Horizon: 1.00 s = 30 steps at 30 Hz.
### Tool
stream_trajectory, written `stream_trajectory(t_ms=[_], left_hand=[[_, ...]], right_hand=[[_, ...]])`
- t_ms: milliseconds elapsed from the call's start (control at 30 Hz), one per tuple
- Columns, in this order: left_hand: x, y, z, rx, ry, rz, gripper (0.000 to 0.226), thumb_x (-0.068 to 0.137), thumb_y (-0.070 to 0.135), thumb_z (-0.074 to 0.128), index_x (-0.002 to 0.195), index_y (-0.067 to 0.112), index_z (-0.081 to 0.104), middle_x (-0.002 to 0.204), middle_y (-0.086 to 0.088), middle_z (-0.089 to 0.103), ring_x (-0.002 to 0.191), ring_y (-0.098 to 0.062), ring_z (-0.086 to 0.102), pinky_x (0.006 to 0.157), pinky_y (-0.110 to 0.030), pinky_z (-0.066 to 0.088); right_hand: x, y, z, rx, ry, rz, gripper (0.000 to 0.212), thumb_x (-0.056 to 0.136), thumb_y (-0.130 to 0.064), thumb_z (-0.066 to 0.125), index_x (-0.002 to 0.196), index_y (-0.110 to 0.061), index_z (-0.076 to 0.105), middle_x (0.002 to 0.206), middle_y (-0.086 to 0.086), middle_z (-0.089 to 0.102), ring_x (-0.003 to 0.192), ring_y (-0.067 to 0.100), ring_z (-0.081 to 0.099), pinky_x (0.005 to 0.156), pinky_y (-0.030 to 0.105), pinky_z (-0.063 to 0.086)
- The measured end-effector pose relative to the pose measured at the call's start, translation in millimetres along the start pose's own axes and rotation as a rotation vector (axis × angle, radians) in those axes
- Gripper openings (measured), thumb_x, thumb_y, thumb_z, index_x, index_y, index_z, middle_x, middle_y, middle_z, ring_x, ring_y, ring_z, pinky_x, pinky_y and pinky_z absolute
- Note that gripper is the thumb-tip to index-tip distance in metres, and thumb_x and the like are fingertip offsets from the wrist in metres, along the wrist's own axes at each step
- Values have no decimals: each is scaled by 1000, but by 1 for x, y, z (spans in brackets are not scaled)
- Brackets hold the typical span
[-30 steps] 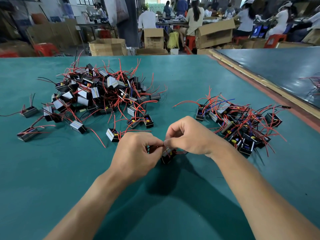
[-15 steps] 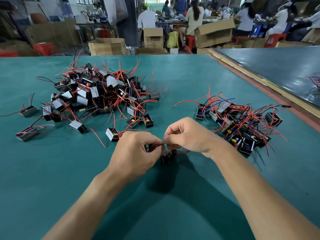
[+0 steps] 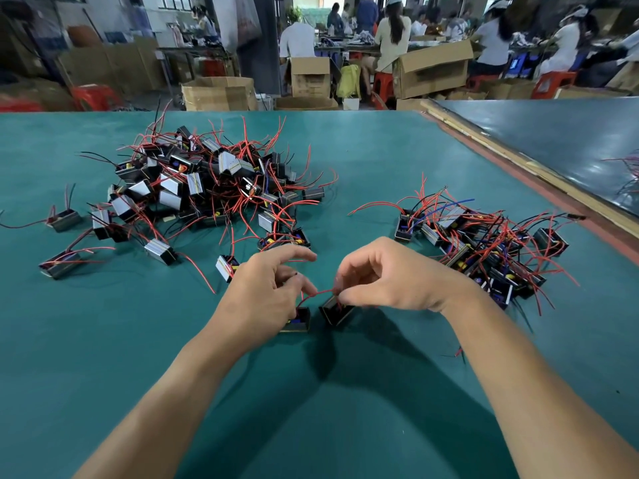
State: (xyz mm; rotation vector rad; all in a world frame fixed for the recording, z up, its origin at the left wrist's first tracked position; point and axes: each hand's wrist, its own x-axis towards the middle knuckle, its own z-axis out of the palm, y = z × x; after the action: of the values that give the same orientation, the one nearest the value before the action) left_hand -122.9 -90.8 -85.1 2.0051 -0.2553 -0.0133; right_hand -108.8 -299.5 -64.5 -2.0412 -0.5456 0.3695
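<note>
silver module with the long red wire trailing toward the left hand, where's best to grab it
Pinch the silver module across its two long sides, coming from above. It lies flat on the table, clear of the pile, and its red wire leaves one end, so both sides are open.

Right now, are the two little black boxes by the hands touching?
No, the left box and the right box sit apart, with green table showing between them.

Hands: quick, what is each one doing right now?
Left hand: closed, pinching one end of the red wire over a small black box.
Right hand: closed, pinching the wire's other end over a second box.
</note>
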Motion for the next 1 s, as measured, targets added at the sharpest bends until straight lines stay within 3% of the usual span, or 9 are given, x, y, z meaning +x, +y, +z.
stream_trajectory(t_ms=[133, 267, 467, 767, 1000], left_hand=[[1, -3, 0, 4, -36, 3, 34, 90, 8, 65, 111, 32, 55, 74, 3, 75, 45, -15, 50, 49, -26, 43], [0, -3, -1, -5, -34, -14, 37, 79, 13, 79, 92, 26, 47, 71, 0, 74, 45, -14, 54, 49, -28, 42], [2, -5, -2, 41, -30, -1, 33, 83, 12, 76, 66, 20, 48, 68, -9, 72, 45, -17, 56, 50, -33, 48], [4, -7, -1, -32, -29, -54, 15, 88, 11, 69, 80, 15, 58, 69, -1, 74, 47, -16, 58, 52, -28, 48], [6, -10, -1, -20, 33, -84, 18, 90, 9, 67, 78, 14, 54, 68, -1, 75, 47, -19, 62, 54, -32, 51]], right_hand=[[2, 3, 0, -41, 45, 11, 7, 86, -9, 73, 81, -10, 76, 76, 20, 71, 60, 15, 56, 59, 29, 48], [3, 4, 1, 14, 79, 11, 14, 92, -9, 67, 86, -12, 79, 77, 20, 71, 61, 15, 59, 60, 25, 52], [5, 3, 4, 55, 148, 37, 13, 93, -6, 67, 86, -9, 78, 68, 1, 69, 55, 7, 59, 56, 18, 50], [7, 6, 3, 66, 222, 32, 12, 86, -10, 74, 74, -13, 76, 71, 12, 73, 55, 13, 64, 58, 24, 54], [4, 3, 1, 119, 160, -8, 12, 82, -6, 76, 71, -9, 72, 65, 6, 71, 58, 15, 64, 60, 28, 54]])
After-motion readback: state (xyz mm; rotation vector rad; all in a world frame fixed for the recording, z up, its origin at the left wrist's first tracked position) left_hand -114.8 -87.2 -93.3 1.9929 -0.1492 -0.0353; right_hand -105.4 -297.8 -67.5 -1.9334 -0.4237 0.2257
